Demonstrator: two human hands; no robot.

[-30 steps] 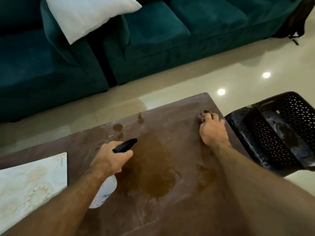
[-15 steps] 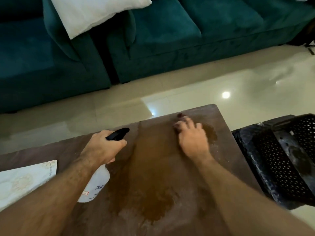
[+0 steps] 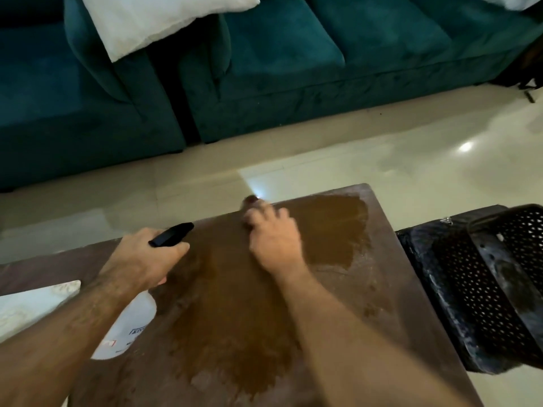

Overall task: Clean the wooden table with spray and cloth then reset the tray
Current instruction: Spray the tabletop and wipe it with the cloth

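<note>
The brown wooden table (image 3: 385, 292) carries a large dark wet patch (image 3: 235, 306) across its middle and far right corner. My left hand (image 3: 141, 259) grips the neck of a white spray bottle (image 3: 129, 327) with a black trigger head (image 3: 172, 235), held just above the table's left part. My right hand (image 3: 273, 239), motion-blurred, presses a small dark cloth (image 3: 249, 200) flat against the table near its far edge. Only a bit of the cloth shows beyond my fingertips. A white patterned tray (image 3: 29, 304) lies at the table's left edge.
A black perforated plastic chair (image 3: 487, 292) stands close against the table's right side. Beyond a strip of glossy cream floor (image 3: 382, 148) is a teal sofa (image 3: 279, 63) with a white pillow (image 3: 158, 19) on it.
My right hand has slid the cloth leftward from the far right corner along the far edge, spreading the wet patch. The view has shifted, and the bottle stays in my left hand.
</note>
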